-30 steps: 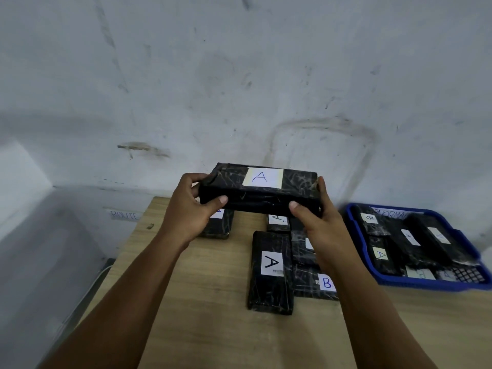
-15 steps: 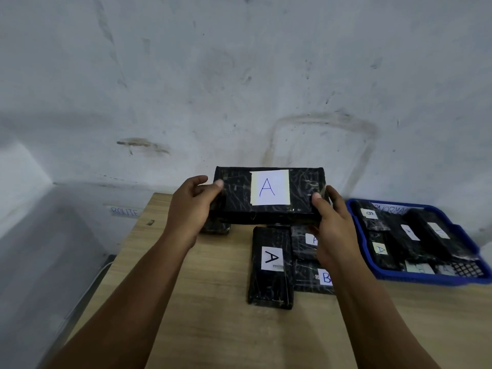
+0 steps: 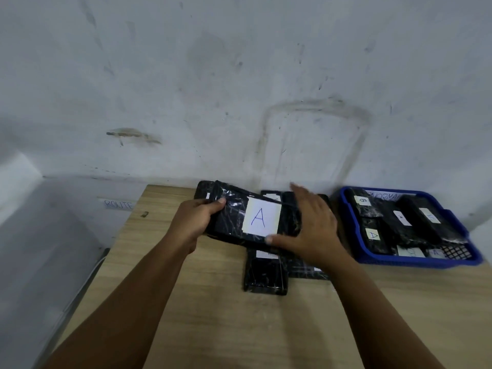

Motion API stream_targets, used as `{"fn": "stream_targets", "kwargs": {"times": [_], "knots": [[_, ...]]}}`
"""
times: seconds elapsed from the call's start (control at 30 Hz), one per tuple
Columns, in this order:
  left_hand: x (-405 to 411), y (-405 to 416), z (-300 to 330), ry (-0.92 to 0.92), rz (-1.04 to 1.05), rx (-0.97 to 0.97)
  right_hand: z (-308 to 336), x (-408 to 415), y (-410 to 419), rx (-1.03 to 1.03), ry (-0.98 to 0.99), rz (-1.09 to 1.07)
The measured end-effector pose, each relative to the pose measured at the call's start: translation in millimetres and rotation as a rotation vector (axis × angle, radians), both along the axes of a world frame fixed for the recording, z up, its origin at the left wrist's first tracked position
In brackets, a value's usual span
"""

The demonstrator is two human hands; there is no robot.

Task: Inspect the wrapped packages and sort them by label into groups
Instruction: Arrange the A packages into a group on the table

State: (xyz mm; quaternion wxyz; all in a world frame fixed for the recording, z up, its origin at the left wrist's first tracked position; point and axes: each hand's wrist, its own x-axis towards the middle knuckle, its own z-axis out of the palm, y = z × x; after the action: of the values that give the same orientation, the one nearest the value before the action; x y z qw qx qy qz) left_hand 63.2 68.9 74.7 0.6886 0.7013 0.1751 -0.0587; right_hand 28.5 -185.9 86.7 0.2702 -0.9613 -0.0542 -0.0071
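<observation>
A black wrapped package with a white "A" label [image 3: 262, 218] is held tilted above the wooden table [image 3: 202, 323]. My left hand [image 3: 197, 222] grips its left end, thumb on top. My right hand [image 3: 311, 230] has its fingers spread and fairly straight over the package's right end, thumb touching the lower edge. Under the held package lie more black packages: one [image 3: 266, 275] nearest me, others [image 3: 306, 269] beside it, mostly hidden. Another package [image 3: 203, 190] lies behind, near the wall.
A blue plastic basket [image 3: 354, 246] at the right holds several labelled black packages [image 3: 423, 222]. The grey wall stands right behind the table. A "ROUTE" label [image 3: 118, 204] is stuck on the wall at left. The table's left edge drops to the floor.
The package has come down and tilted, its right end lower. My right hand has let go of its grip and now lies spread over the right end. The view has dipped.
</observation>
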Motion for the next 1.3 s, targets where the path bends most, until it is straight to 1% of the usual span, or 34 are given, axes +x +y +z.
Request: {"fn": "stream_targets", "kwargs": {"times": [0.03,0.1,0.13,0.23,0.3,0.37,0.47,0.57,0.63,0.8,0.87,0.93,1.0,1.1,1.23,1.3], "knots": [[-2,0,-3,0.021,-0.015,-0.008,-4,0,4,-0.127,0.052,0.104],[-7,-1,-9,0.055,-0.058,-0.007,-18,-1,10,-0.282,0.123,0.221],[-10,0,-13,0.069,-0.077,0.004,-24,-2,12,-0.312,0.118,0.245],[-15,8,-28,0.131,-0.106,0.033,-44,-6,16,-0.284,0.128,0.229],[-17,14,-45,0.227,-0.085,0.059,-57,-13,22,-0.257,0.182,0.178],[-21,20,-63,0.266,-0.051,0.107,-69,-20,31,-0.228,0.235,0.089],[-24,31,-97,0.238,-0.011,0.282,-84,-25,46,-0.17,0.273,-0.074],[-24,45,-121,0.268,-0.022,0.42,-94,-19,58,-0.12,0.287,-0.221],[-16,54,-131,0.286,-0.008,0.47,-95,-13,65,-0.088,0.292,-0.295],[27,58,-137,0.253,0.006,0.589,-98,8,85,-0.051,0.306,-0.385],[48,56,-139,0.231,0.029,0.585,-101,16,93,-0.039,0.316,-0.426],[67,54,-144,0.24,0.075,0.53,-104,23,99,-0.021,0.321,-0.469],[85,53,-151,0.261,0.1,0.499,-107,30,104,0.0,0.316,-0.501],[108,51,-159,0.316,0.098,0.515,-112,40,112,0.02,0.315,-0.537],[117,50,-166,0.289,0.077,0.458,-114,54,127,0.048,0.327,-0.56],[116,53,-166,0.298,0.13,0.408,-113,62,135,0.043,0.33,-0.559]]}}
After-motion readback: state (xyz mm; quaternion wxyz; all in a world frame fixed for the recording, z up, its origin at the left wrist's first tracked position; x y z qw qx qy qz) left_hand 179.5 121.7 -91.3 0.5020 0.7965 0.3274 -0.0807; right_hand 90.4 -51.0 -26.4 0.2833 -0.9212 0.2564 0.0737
